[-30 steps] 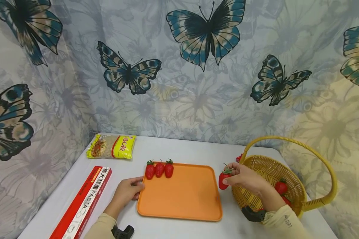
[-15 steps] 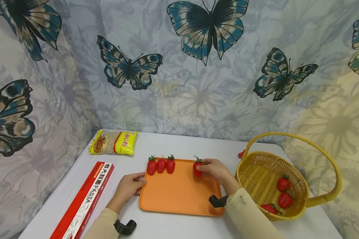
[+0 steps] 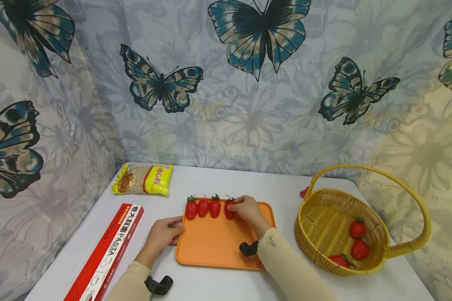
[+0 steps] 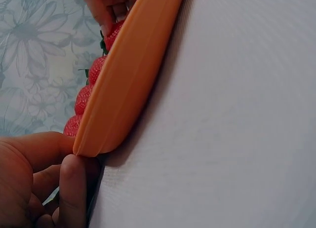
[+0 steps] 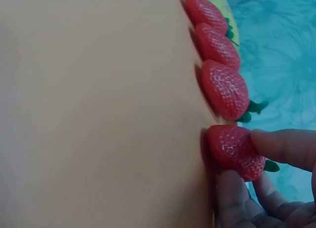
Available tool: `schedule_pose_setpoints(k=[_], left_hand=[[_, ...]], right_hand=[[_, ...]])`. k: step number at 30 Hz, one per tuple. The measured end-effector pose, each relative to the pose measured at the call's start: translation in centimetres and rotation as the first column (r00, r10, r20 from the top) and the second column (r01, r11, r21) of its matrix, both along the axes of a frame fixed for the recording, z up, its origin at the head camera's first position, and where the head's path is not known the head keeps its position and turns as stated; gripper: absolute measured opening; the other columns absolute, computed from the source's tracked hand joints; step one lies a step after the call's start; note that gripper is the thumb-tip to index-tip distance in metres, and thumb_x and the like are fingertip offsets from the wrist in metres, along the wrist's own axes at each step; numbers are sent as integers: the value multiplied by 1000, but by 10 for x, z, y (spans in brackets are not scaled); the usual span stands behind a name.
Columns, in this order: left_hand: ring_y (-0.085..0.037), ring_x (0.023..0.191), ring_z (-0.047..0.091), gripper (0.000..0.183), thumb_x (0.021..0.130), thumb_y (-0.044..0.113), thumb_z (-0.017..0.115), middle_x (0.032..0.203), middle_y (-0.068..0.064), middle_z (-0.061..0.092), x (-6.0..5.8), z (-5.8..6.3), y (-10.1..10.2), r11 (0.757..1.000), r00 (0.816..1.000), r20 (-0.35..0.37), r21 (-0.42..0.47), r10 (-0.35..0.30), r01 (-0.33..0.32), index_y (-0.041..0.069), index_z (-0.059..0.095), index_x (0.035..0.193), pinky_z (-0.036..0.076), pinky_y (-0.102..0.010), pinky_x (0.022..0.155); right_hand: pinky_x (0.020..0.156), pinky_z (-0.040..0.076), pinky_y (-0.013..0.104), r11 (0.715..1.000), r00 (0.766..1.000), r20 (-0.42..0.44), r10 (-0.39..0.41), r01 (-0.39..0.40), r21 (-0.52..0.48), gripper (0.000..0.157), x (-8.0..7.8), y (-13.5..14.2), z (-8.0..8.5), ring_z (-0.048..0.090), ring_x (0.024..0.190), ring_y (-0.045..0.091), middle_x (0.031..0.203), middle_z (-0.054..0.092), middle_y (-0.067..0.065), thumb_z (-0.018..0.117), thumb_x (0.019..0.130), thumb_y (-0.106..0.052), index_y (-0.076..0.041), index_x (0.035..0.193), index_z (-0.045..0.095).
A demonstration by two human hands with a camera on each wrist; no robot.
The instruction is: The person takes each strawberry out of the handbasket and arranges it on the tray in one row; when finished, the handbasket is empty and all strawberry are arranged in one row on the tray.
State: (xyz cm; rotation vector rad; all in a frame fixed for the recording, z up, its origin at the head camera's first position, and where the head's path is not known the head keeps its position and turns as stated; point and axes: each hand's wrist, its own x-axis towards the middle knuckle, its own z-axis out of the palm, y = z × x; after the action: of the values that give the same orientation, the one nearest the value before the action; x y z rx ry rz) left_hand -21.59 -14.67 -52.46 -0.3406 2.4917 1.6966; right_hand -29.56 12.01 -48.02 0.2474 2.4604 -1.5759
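An orange tray (image 3: 214, 246) lies on the white table, three red strawberries (image 3: 203, 207) side by side along its far edge from the left corner. My right hand (image 3: 250, 211) pinches a fourth strawberry (image 5: 234, 151) between thumb and fingers, just right of that row; in the right wrist view a small gap separates it from its neighbour, and its leaves face outward over the rim. At the tray's left edge my left hand (image 3: 161, 237) pinches the rim, thumb and finger on either side of it in the left wrist view.
Right of the tray stands a yellow wicker basket (image 3: 305, 238) with a tall handle, holding three strawberries (image 3: 357, 229). A red-and-white pasta box (image 3: 105, 251) lies on the left, and a yellow food packet (image 3: 142, 179) behind it. A patterned butterfly cloth (image 3: 248, 125) hangs behind the table.
My right hand has carried the strawberry leftward from beside the basket, across the tray's right part, to the end of the row. My left hand has stayed on the rim.
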Motion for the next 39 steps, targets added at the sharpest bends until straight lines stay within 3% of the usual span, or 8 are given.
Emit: schedule_pose_setpoints(k=[9, 19, 24, 29, 33, 35, 39], left_hand=[[-15, 62, 58, 42, 87, 14, 72, 91, -8, 59, -2, 5, -1, 1000, 1000, -5, 19, 21, -21, 5, 65, 128, 56, -30, 56], [-16, 63, 58, 41, 87, 16, 72, 91, -8, 59, -1, 3, 0, 1000, 1000, 6, 9, 7, -7, 6, 66, 127, 56, -29, 56], [-16, 63, 58, 42, 87, 16, 73, 92, -8, 59, -1, 1, 4, 1000, 1000, 13, 21, 1, -1, 6, 66, 127, 56, -29, 56], [-16, 64, 58, 43, 87, 17, 73, 92, -7, 59, -2, 1, 5, 1000, 1000, 14, 17, 3, -3, 6, 66, 128, 56, -30, 57], [-16, 64, 58, 43, 88, 18, 73, 93, -7, 59, -2, 1, 2, 1000, 1000, 12, 8, 4, -4, 6, 65, 128, 56, -29, 57], [-16, 64, 57, 43, 88, 18, 72, 93, -7, 59, -1, 0, 1, 1000, 1000, 18, 2, 9, -9, 7, 65, 129, 56, -29, 57], [-16, 63, 57, 43, 88, 18, 72, 94, -7, 59, 0, -2, 0, 1000, 1000, 25, -4, 8, -8, 8, 65, 129, 56, -28, 56]], right_hand=[[71, 57, 32, 998, 1000, -31, 5, -3, 62, 29, -5, -12, 4, 65, 74, 21, 103, 65, 14, 76, 85, -12, 3, 108, 67], [67, 56, 31, 997, 999, -45, 5, -1, 73, 30, 6, -11, 3, 64, 73, 21, 99, 65, 12, 75, 86, -17, 2, 109, 67], [64, 55, 33, 994, 996, -85, 6, 3, 107, 36, 12, 2, 7, 64, 74, 23, 94, 67, 9, 74, 88, -24, 1, 112, 66], [74, 58, 39, 998, 993, -108, 53, -49, 38, 33, 17, 39, 32, 69, 82, 29, 94, 69, 11, 69, 91, -23, 4, 111, 68], [78, 58, 40, 983, 980, -93, 176, -179, -32, 36, 27, 88, 65, 70, 87, 31, 98, 70, 17, 61, 97, -22, 9, 114, 66], [80, 57, 40, 959, 958, -68, 280, -283, -33, 39, 35, 118, 84, 69, 90, 32, 102, 69, 20, 56, 101, -23, 12, 117, 63], [86, 55, 39, 887, 888, -18, 460, -461, -32, 47, 48, 188, 116, 66, 100, 32, 112, 66, 24, 45, 106, -25, 17, 122, 57]])
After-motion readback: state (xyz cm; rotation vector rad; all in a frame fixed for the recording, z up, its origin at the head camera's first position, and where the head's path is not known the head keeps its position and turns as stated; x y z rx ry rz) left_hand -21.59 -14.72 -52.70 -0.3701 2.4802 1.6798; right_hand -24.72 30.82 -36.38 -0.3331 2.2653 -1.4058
